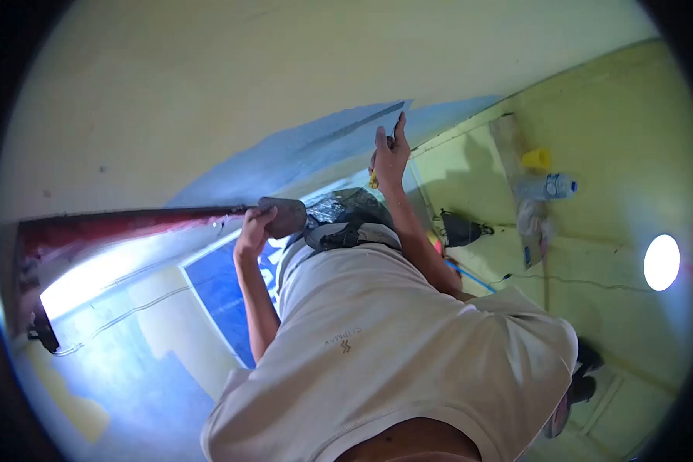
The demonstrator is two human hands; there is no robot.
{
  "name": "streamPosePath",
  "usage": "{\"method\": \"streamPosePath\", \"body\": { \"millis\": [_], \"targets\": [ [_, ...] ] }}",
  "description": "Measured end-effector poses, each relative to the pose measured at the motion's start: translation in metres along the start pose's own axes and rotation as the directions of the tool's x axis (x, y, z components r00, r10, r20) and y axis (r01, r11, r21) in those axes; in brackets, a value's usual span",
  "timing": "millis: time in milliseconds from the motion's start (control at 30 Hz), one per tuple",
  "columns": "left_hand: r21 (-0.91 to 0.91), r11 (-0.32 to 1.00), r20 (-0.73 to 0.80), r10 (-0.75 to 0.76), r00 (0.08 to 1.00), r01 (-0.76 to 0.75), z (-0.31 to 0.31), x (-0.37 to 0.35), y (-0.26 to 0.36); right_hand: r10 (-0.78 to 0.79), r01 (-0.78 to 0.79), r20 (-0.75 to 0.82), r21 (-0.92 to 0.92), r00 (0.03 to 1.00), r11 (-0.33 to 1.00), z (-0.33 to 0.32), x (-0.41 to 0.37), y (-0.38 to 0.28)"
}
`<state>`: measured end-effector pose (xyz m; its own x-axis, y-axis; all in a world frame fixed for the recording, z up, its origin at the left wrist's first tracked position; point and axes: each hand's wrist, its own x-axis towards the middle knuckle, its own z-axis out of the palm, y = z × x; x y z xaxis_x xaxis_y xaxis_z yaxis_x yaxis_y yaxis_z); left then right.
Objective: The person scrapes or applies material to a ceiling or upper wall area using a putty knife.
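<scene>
My left hand [254, 233], at the left of my waist, is closed around the edge of a dark grey flat plate [285, 217]. Farther up and to the right, my right hand [391, 155] grips a small tool with a yellow end [373, 181], one finger stretched along it. The tool's blade is mostly hidden by the fingers. Just beyond that fingertip, a dark streak [362, 122] crosses a blue-grey patch [285, 150] on the pale wall surface.
A red beam-like object [123, 231] extends left beside bright light. At the right are a plastic bottle [547, 187], a yellow cup [537, 159], a board [508, 142] and a black container [460, 229]. Black plastic [346, 206] lies beyond my waist. A thin cable [593, 279] runs across the right side.
</scene>
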<state>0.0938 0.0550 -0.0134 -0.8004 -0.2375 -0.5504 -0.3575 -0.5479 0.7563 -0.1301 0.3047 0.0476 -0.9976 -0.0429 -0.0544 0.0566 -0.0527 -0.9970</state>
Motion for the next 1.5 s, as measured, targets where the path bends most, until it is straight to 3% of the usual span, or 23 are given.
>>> {"method": "streamPosePath", "body": {
  "millis": [100, 167, 233, 300, 333, 433, 700, 800, 933, 1033, 1133, 1233, 1333, 1433, 1500],
  "targets": [
    [0.022, 0.999, 0.012, -0.036, 0.999, 0.036, 0.002, 0.006, 0.008, 0.018, -0.018, -0.008, 0.067, 1.000, 0.998, -0.002, 0.001, 0.005],
    [0.034, 0.999, 0.139, -0.047, 0.989, 0.043, -0.003, 0.017, 0.004, 0.060, -0.060, 0.003, 0.177, 0.998, 0.982, 0.001, -0.009, 0.008],
    [0.196, 0.975, 0.123, -0.132, 0.984, 0.106, 0.000, 0.016, 0.018, 0.069, -0.069, 0.004, 0.078, 0.998, 0.995, 0.004, -0.015, 0.010],
    [0.188, 0.974, 0.086, -0.146, 0.986, 0.128, -0.007, 0.029, 0.008, 0.095, -0.095, -0.024, -0.002, 0.995, 0.995, 0.005, -0.012, 0.005],
    [0.185, 0.974, 0.082, -0.150, 0.985, 0.133, -0.008, 0.034, 0.006, -0.058, 0.049, -0.081, -0.114, 0.995, 0.992, 0.003, 0.000, 0.019],
    [0.184, 0.968, 0.144, -0.199, 0.969, 0.172, 0.039, 0.015, 0.039, -0.120, 0.085, -0.169, -0.198, 0.978, 0.976, 0.002, 0.009, 0.031],
    [0.316, 0.925, 0.193, -0.280, 0.940, 0.211, 0.044, 0.031, 0.052, -0.037, 0.012, -0.292, -0.086, 0.956, 0.996, 0.004, 0.013, 0.029],
    [0.305, 0.923, 0.177, -0.297, 0.938, 0.234, 0.049, 0.032, 0.053, 0.012, -0.033, -0.246, -0.081, 0.969, 0.996, 0.009, 0.004, 0.025],
    [0.281, 0.934, 0.210, -0.286, 0.935, 0.222, 0.042, 0.046, 0.048, -0.039, 0.010, -0.307, -0.096, 0.951, 0.995, 0.006, 0.014, 0.029],
    [0.384, 0.891, 0.184, -0.331, 0.926, 0.242, 0.034, 0.059, 0.049, 0.005, -0.018, -0.242, -0.052, 0.970, 0.999, 0.004, 0.009, 0.024],
    [0.303, 0.926, 0.189, -0.291, 0.938, 0.226, 0.062, 0.050, 0.060, -0.100, 0.059, -0.315, -0.138, 0.944, 0.989, 0.000, 0.023, 0.031],
    [0.375, 0.899, 0.268, -0.339, 0.902, 0.227, 0.046, 0.062, 0.060, -0.005, -0.007, -0.279, -0.042, 0.960, 0.999, 0.004, 0.011, 0.015],
    [0.365, 0.905, 0.244, -0.320, 0.915, 0.219, 0.058, 0.063, 0.062, 0.021, -0.045, -0.246, -0.089, 0.969, 0.995, 0.003, 0.010, 0.025],
    [0.368, 0.900, 0.266, -0.342, 0.901, 0.233, 0.054, 0.062, 0.063, 0.027, -0.018, -0.297, 0.032, 0.954, 0.999, -0.004, 0.026, 0.025],
    [0.363, 0.902, 0.277, -0.345, 0.897, 0.235, 0.054, 0.065, 0.065, 0.073, -0.068, -0.218, 0.031, 0.973, 0.997, -0.002, 0.013, 0.021]
  ]
}}
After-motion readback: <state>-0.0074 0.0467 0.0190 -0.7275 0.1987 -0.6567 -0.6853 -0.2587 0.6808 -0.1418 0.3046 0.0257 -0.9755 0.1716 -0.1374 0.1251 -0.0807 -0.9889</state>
